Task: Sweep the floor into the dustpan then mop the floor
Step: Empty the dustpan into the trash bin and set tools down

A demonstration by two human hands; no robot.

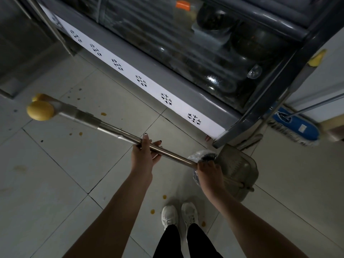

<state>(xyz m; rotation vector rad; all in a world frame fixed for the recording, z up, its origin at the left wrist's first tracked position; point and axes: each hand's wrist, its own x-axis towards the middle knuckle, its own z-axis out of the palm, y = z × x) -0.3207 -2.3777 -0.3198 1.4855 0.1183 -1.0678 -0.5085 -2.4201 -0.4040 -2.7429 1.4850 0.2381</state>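
A person's right hand [208, 170] grips the plastic-wrapped top end of a metal mop handle [119, 132], fingers curled over it. The left hand [145, 153] holds the same handle farther down, its fingers wrapped loosely around the tube. The yellow sponge head [40, 110] is out at far left above the tiled floor [55, 192], which is dotted with orange spots [152, 211]. A dustpan [242, 170] sits just beyond the right hand, by the corner of a display freezer [167, 71]. A blue flat mop [297, 125] lies at right.
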